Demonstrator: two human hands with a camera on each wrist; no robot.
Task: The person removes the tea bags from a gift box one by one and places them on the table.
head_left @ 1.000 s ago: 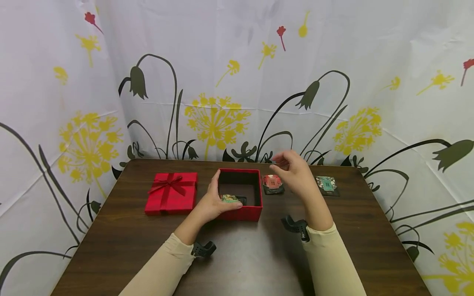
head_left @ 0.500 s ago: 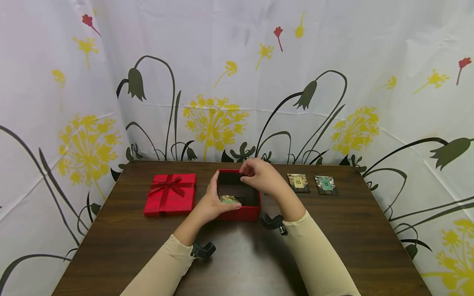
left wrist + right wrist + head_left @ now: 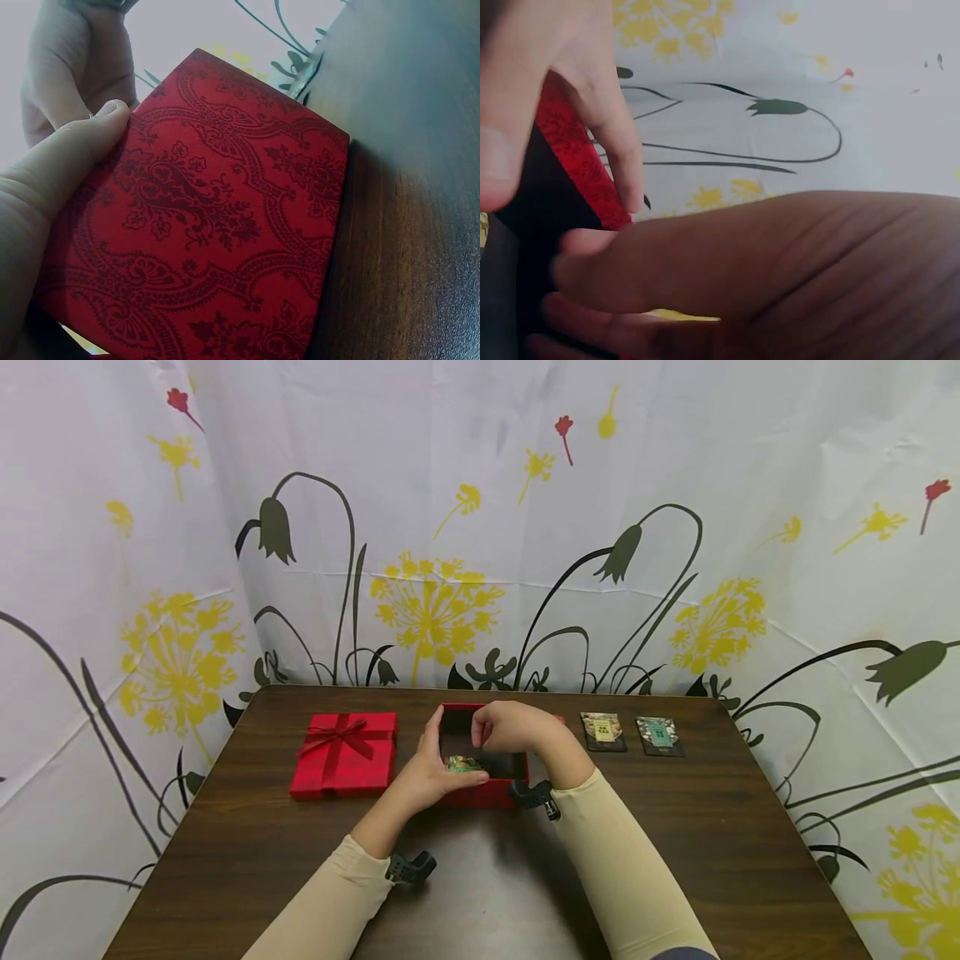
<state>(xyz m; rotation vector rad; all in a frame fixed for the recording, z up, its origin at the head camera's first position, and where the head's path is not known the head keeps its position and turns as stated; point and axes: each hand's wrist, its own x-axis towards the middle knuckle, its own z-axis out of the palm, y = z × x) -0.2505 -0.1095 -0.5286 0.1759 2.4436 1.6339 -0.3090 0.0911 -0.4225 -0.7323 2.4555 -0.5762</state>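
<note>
My left hand grips the left side of an open red gift box, its thumb lying over the front edge. The patterned outer wall of the box fills the left wrist view beside the thumb. In the box's near left corner a green-and-gold sachet shows. My right hand reaches over the right side into the box with fingers bent downward. In the right wrist view its thumb is over the dark interior, with nothing visible in its fingers. Part of the interior is hidden behind this hand.
The red lid with a ribbon bow lies to the left of the box. A yellow-labelled sachet and a teal-labelled sachet lie right of it. The right hand mostly covers a red sachet. A flowered curtain hangs behind the table.
My right hand has come from above the sachets leftward and down into the box, uncovering the yellow-labelled sachet and covering most of the red one. The left hand stays on the box.
</note>
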